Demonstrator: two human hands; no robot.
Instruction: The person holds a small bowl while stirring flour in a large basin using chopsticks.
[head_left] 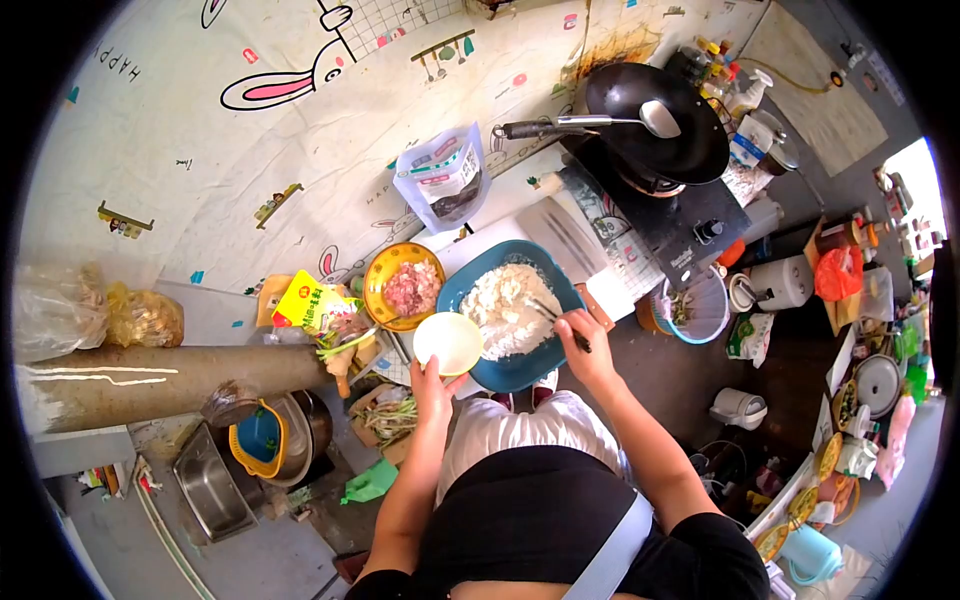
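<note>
My left hand (432,392) is closed on the edge of a small cream-coloured bowl (447,345), which is tilted by the near left rim of a blue basin (463,290). White flour (512,300), partly clumped, lies in the basin. A pair of chopsticks (545,310), dark at the upper end and silvery toward the tips, is gripped in my right hand (588,350). Their tips reach into the flour. Beyond my left hand stands a yellow patterned bowl (374,288) with pink minced meat (411,288) in it.
A black wok (640,100) with a metal spatula (658,120) sits on the stove (690,225) at the right. A standing pouch (443,185) and a yellow packet (308,300) are near the wall. A sink (215,490) lies lower left; a bin (695,310) stands right of the basin.
</note>
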